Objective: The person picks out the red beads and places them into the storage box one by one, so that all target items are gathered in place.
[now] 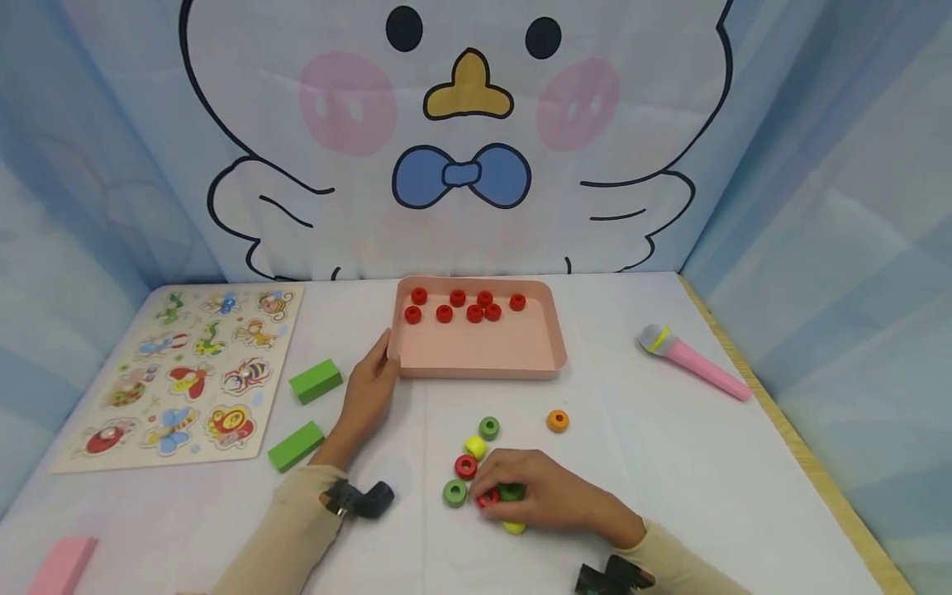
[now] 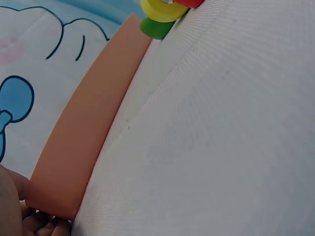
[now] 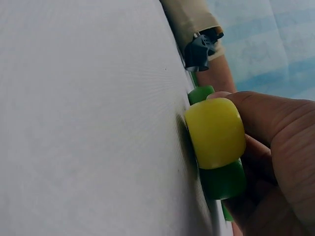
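Observation:
My left hand (image 1: 369, 395) grips the left side of a shallow pink tray (image 1: 476, 351), with several red beads (image 1: 444, 314) lying along its far half. In the left wrist view, the thumb and curled fingers (image 2: 47, 226) meet at the tray's corner. On the white table, my right hand (image 1: 546, 492) pinches a red bead (image 1: 487, 498) between thumb and fingers. Beneath that hand, a green bead (image 1: 511, 492) and a yellow bead (image 3: 215, 132) are partly covered. Close by sit another red bead (image 1: 465, 467), a yellow bead (image 1: 476, 447) and two green beads (image 1: 454, 493).
An orange bead (image 1: 558, 421) lies right of the group. To the left are two green blocks (image 1: 316, 381), an insect picture board (image 1: 174, 380) and a pink block (image 1: 63, 566). A pink toy microphone (image 1: 699, 364) lies near the table's right edge.

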The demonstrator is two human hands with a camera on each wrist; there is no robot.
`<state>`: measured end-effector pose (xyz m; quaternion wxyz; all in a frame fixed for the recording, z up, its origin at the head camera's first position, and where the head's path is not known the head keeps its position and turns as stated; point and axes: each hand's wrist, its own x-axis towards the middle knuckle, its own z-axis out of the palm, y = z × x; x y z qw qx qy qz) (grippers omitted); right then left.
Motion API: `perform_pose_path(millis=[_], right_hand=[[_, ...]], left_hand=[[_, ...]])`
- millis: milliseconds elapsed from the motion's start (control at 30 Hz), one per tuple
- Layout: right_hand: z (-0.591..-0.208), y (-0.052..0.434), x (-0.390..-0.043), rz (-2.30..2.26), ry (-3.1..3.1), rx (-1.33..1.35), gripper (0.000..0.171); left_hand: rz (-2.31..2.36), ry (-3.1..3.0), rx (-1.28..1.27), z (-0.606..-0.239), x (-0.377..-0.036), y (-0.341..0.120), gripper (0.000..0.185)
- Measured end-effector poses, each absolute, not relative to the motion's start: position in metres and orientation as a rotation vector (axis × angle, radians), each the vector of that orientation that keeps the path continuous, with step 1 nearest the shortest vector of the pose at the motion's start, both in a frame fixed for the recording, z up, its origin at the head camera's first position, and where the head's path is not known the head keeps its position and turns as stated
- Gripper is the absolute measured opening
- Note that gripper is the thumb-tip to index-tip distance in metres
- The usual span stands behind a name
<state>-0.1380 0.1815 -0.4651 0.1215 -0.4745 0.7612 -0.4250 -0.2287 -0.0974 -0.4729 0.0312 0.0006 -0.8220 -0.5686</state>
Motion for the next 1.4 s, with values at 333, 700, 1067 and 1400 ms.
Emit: perform_pose_path(millis=[333,700,1067,1400], right_hand=[[-0.445,0.186,-0.176,-1.258,2.308,-1.119,0.027],[-0.400,0.153,-0.271,-1.011,2.478,-0.953,0.031],[-0.398,0.105,-0.350,-0.876,2.501,-0.803,0.027],[-0.413,0.075,-0.368,-0.789,2.513,-0.724,0.020]], left_hand=[[-1.751,-2.513,-0.009,-0.477,-0.226,-0.104,0.055],[-1.786,-2.487,-0.009,-0.476,-0.231,-0.099,0.054],[-1.779,-2.491,-0.066,-0.474,-0.237,-0.094,0.054],[-1.810,-2.455,-0.034,-0.477,-0.233,-0.101,0.053]])
